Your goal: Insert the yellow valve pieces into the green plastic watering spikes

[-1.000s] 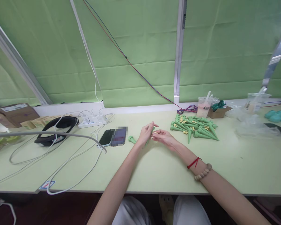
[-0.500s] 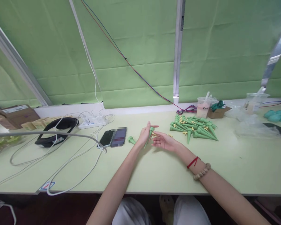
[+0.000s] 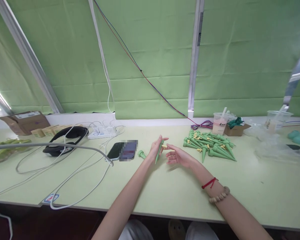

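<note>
My left hand (image 3: 154,149) is closed around a green watering spike (image 3: 159,154), its point slanting down toward me. At the spike's upper part, a small yellow valve (image 3: 164,146) sticks out to the right. My right hand (image 3: 178,156) pinches that valve between thumb and forefinger, its other fingers loosely curled. Another green spike (image 3: 141,154) lies on the table just left of my left hand, partly hidden by it. Right of my hands is a pile of green spikes (image 3: 218,150), with several small yellow valves among them.
Two phones (image 3: 128,150) lie left of my hands, near a white power strip (image 3: 102,132), loose cables and a black headset (image 3: 52,150). Behind the pile stand a drink cup (image 3: 219,124) and a small cardboard box (image 3: 236,130). Plastic bags (image 3: 277,151) lie farther right.
The view has tilted a little, shifting the scene down and right. The spike in my left hand has turned slightly, and my right fingertips stay at its yellow valve.
</note>
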Motion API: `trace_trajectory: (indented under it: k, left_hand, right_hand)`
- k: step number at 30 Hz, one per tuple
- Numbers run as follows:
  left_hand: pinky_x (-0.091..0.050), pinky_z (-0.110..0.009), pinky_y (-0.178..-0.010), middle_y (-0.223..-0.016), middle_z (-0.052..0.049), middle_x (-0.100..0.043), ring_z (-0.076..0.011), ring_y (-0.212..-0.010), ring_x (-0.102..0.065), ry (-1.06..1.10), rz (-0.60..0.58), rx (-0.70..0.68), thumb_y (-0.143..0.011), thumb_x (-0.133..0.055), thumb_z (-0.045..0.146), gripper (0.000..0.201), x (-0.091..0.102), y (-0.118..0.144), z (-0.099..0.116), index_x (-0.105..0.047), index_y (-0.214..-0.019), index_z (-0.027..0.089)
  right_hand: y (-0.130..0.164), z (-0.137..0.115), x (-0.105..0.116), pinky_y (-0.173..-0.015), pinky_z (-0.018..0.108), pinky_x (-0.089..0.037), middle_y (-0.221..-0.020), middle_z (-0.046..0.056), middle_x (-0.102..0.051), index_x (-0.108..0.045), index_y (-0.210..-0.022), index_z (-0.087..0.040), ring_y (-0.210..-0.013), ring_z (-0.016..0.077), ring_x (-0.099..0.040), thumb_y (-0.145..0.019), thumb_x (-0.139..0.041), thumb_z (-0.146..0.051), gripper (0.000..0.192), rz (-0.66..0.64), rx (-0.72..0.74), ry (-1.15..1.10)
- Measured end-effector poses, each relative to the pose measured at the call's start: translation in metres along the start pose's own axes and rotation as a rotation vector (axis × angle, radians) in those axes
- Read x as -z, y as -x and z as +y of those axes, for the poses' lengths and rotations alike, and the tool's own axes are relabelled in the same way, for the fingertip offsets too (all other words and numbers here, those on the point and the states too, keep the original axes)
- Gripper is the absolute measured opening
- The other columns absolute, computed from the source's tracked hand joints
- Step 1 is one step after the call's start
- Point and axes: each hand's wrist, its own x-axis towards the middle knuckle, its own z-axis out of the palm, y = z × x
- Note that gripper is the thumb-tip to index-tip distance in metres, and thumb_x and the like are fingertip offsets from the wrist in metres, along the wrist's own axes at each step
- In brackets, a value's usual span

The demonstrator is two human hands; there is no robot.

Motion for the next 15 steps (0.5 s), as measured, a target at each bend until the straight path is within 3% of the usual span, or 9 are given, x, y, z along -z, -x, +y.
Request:
trace_trajectory:
  k: [3,6,9,15]
  left_hand:
    - [-0.022,-0.021,-0.041,-0.030,0.009,-0.026,-0.0067,-0.030,-0.024,0.032,0.014,0.010,-0.073,-0.019,0.073,0.084,0.0020,-0.0017,0.0004,-0.058,-0.111,0.009]
    - [-0.018,-0.021,-0.038,-0.032,0.008,-0.028,-0.0064,-0.030,-0.024,0.018,-0.038,0.041,-0.074,-0.014,0.073,0.084,0.0000,-0.0010,-0.0005,-0.062,-0.103,0.010]
    - [-0.017,-0.019,-0.035,-0.036,0.007,-0.032,-0.0058,-0.030,-0.029,0.006,-0.085,0.073,-0.075,-0.024,0.070,0.070,-0.0036,0.0016,-0.0010,-0.062,-0.092,0.014]
    - [-0.020,-0.016,-0.034,-0.042,0.006,-0.039,-0.0056,-0.034,-0.036,-0.008,-0.125,0.055,-0.073,-0.042,0.062,0.052,-0.0026,0.0043,0.0042,-0.062,-0.088,0.016]
  right_hand:
    - [-0.0027,0.0020,0.0005,-0.054,0.028,-0.054,-0.055,0.001,-0.061,-0.058,-0.082,-0.013,-0.047,0.0115,-0.058,-0.081,-0.049,-0.048,0.037,0.090,-0.042,0.004]
    - [-0.0046,0.0039,0.0013,-0.054,0.026,-0.053,-0.055,0.003,-0.062,-0.061,-0.078,-0.009,-0.046,0.0106,-0.059,-0.084,-0.044,-0.047,0.042,-0.056,-0.118,-0.110]
    - [-0.0052,0.0049,0.0012,-0.058,0.024,-0.054,-0.061,0.002,-0.065,-0.062,-0.083,-0.010,-0.049,0.0095,-0.060,-0.085,-0.048,-0.035,0.029,-0.171,-0.118,-0.221]
    - [-0.0047,0.0050,-0.0010,-0.064,0.020,-0.053,-0.061,-0.001,-0.061,-0.062,-0.081,-0.011,-0.053,0.0059,-0.058,-0.084,-0.053,-0.025,0.017,-0.174,-0.081,-0.256]
